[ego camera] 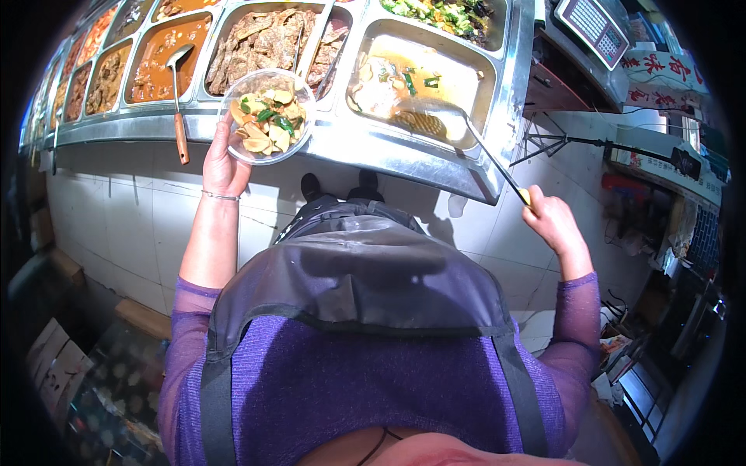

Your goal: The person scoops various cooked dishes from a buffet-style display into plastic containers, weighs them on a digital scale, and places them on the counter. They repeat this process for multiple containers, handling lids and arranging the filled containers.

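My left hand (226, 164) grips a round clear plastic bowl (307, 137) by its side, above the counter's front edge. Sliced pale food with green leafy pieces (269, 121) fills much of the bowl. In my right hand (551, 218) is the handle of a slotted metal ladle (428, 121), whose head rests low in a steel food pan (488, 87). That pan holds thin brownish liquid, a few green pieces and some pale slices gathered at its left; glare hides part of it.
Left of the bowl, a wooden-handled ladle (180, 137) leans out of a pan of orange-brown sauce (157, 64). Tongs (312, 49) lie over sliced meat (262, 38). Broccoli (434, 14) fills a rear pan. A weighing scale (591, 29) and a tripod (562, 140) stand at right.
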The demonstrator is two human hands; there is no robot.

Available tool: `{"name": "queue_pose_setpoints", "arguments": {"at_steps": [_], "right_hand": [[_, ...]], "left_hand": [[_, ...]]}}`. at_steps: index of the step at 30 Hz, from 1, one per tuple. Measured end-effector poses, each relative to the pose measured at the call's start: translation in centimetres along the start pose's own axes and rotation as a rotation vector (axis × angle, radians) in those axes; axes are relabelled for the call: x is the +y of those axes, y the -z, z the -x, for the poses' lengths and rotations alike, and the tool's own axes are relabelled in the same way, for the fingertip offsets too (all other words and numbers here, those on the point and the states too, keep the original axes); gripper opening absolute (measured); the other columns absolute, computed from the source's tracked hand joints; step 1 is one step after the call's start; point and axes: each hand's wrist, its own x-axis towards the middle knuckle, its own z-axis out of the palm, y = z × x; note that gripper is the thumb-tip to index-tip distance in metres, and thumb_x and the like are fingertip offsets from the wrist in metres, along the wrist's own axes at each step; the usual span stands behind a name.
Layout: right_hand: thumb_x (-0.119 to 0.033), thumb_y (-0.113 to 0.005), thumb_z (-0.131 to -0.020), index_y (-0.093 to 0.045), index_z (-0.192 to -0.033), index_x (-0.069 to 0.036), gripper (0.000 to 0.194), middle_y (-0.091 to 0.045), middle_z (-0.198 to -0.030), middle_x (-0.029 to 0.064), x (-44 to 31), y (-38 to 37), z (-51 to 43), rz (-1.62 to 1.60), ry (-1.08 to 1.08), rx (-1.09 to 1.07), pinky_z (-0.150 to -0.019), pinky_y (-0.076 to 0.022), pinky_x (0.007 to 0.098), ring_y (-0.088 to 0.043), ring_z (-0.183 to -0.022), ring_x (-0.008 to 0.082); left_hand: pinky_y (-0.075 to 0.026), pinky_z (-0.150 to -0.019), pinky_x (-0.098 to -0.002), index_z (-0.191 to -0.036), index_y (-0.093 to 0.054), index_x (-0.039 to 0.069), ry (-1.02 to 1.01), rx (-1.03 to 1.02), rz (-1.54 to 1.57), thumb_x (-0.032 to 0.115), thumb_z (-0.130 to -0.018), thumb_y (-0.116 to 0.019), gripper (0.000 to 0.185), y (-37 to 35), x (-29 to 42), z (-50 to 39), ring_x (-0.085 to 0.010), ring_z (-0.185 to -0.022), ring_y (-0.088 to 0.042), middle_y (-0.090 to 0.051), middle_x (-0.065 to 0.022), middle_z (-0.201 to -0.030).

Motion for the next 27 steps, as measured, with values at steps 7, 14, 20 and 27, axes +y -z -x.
{"name": "queue_pose_setpoints", "arguments": {"at_steps": [7, 14, 20, 27], "right_hand": [[-0.019, -0.062, -0.086, -0.050, -0.093, -0.006, 0.018, -0.063, -0.063, 0.0148, 1.2, -0.7, -5.0, 0.268, 0.187, 0.024, -0.063, -0.0504, 0.0466, -0.063, -0.060, 0.0367], [-0.026, -0.057, -0.089, -0.053, -0.105, -0.004, 0.028, -0.066, -0.069, 0.0197, -2.3, -3.1, -6.6, -0.043, -0.038, 0.136, -0.060, -0.0545, 0.0431, -0.066, -0.058, 0.0343], [-0.027, -0.055, -0.094, -0.050, -0.121, 0.000, 0.038, -0.058, -0.072, 0.0050, -6.2, -6.5, -3.7, -1.057, -0.482, -0.009, -0.041, -0.0446, 0.0284, -0.055, -0.045, 0.0128], [-0.026, -0.059, -0.093, -0.053, -0.117, 0.000, 0.036, -0.062, -0.081, 0.0063, -12.7, -9.2, -5.0, -1.222, -0.378, -0.022, -0.042, -0.0458, 0.0285, -0.055, -0.045, 0.0131]], "left_hand": [[-0.034, -0.118, -0.0468, -0.153, -0.033, 0.004, 0.019, -0.042, -0.031, 0.050, -0.098, -0.058, 0.076, 0.1, -0.2, 0.0, -0.0309, -0.140, -0.042, -0.043, -0.0160, -0.152], [-0.034, -0.117, -0.0467, -0.151, -0.036, 0.004, -0.017, 0.000, 0.042, 0.042, -0.101, -0.057, 0.067, 0.8, 0.6, 0.9, -0.0310, -0.139, -0.044, -0.045, -0.0162, -0.151], [-0.035, -0.117, -0.0467, -0.151, -0.035, 0.003, -0.030, -0.042, 0.065, 0.043, -0.100, -0.058, 0.069, 2.1, 0.8, 1.3, -0.0312, -0.138, -0.045, -0.046, -0.0169, -0.150], [-0.036, -0.116, -0.0459, -0.151, -0.036, 0.003, -0.024, -0.059, 0.082, 0.043, -0.101, -0.057, 0.067, 2.6, 0.8, 0.9, -0.0305, -0.138, -0.046, -0.047, -0.0162, -0.149]]}}
